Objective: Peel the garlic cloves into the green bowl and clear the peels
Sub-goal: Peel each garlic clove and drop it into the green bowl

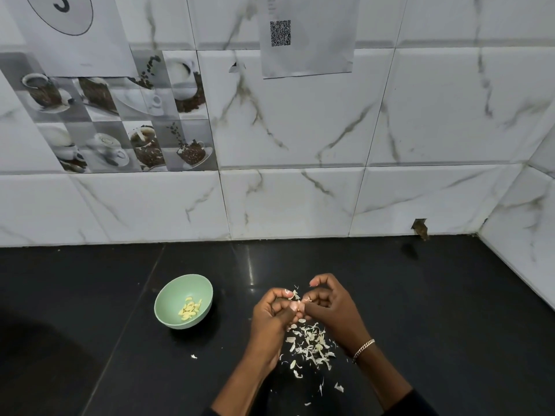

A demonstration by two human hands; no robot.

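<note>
Peels (pixel 312 345) lie strewn on the black counter (pixel 435 295) at the lower middle of the frame, between the two forearms and just under the hands. A few scraps sit closer to the bottom edge, and one lies apart to the left (pixel 194 356).

Above the pile, the left hand (pixel 274 310) and right hand (pixel 329 304) meet fingertip to fingertip. Both have curled fingers and pinch a small clove (pixel 295 295) between them. Pale skin sticks up from the clove, and most of it is hidden by the fingers. The right index finger arches up, clear of the others. A bracelet (pixel 364 348) circles the right wrist.

The bowl (pixel 180 288), pale green, stands on the counter left of the hands and apart from them. It holds a small heap of peeled cloves (pixel 189 309) on its bottom.

The marbled white wall (pixel 300 130) fills the upper frame. A QR sheet (pixel 306 40) hangs at top centre, a numbered sheet (pixel 69 25) is at upper left, and coffee tiles (pixel 120 121) sit below it.
</note>
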